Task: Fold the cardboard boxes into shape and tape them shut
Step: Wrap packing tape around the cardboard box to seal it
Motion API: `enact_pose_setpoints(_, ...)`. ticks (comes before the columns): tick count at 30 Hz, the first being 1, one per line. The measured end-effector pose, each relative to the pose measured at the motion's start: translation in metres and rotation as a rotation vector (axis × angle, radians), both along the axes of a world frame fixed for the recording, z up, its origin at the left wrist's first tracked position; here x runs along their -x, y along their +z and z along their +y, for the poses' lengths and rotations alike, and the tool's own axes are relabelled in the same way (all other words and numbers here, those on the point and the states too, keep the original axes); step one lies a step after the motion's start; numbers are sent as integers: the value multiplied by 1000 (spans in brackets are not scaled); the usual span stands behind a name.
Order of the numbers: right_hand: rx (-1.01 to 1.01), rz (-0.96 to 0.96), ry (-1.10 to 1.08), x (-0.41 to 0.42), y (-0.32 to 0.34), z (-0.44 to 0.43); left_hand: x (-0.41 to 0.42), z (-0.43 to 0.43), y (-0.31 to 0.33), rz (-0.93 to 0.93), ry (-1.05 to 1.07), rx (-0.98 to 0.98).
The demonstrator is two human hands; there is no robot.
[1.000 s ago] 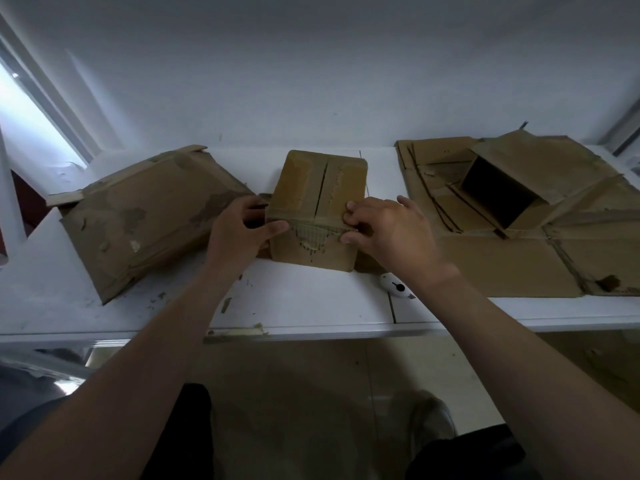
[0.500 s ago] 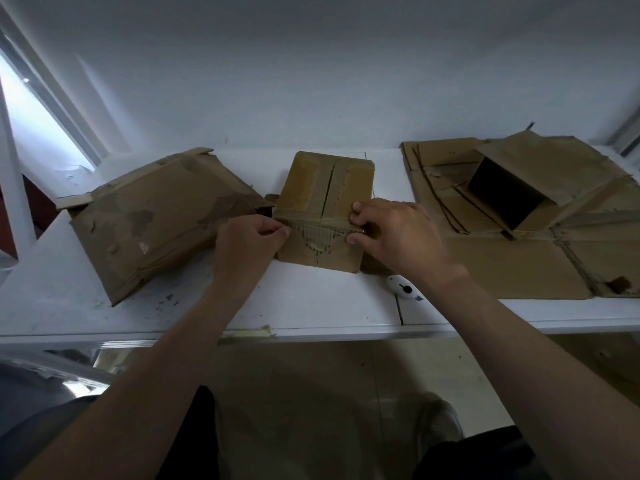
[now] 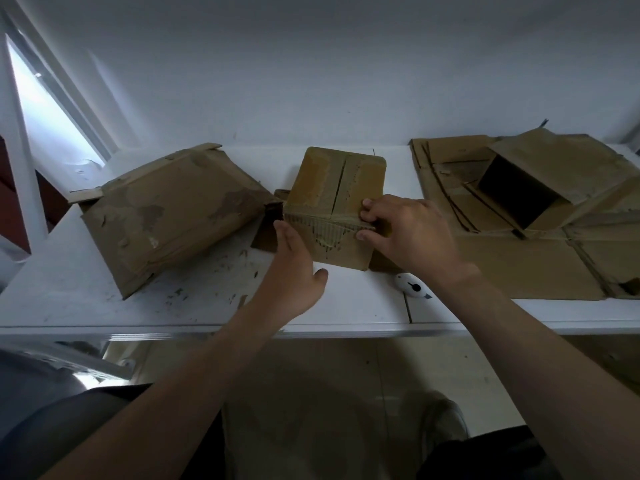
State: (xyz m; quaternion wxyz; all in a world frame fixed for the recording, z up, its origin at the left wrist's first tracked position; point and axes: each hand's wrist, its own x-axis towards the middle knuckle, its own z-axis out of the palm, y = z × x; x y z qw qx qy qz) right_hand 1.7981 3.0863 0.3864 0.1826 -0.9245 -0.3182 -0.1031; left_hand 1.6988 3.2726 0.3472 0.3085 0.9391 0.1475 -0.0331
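Observation:
A small folded cardboard box stands in the middle of the white table, its top flaps meeting along a centre seam. A strip of clear tape runs across its near upper edge. My right hand pinches the right end of that tape at the box's right edge. With straight fingers, my left hand lies flat against the box's left side and near face.
A larger worn cardboard box lies tilted at the left. Flattened cardboard sheets and an open box fill the right side. A small white cutter lies near the table's front edge, under my right wrist. A wall rises behind.
My left hand let go of the tape's left end, opened and dropped lower against the box's left side. My right hand stays at the tape's right end.

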Motion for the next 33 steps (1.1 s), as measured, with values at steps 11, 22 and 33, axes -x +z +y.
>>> enact_pose_setpoints(11, -20, 0, 23, -3, -3, -1, -14, 52, 30, -448, 198, -110)
enact_pose_setpoints(22, 38, 27, 105, -4, 2, -5, -29, 25, 22, -569, 240, -64)
enact_pose_setpoints(33, -305, 454, 2, -17, -3, -71, -30, -38, 6, -506, -202, -95)
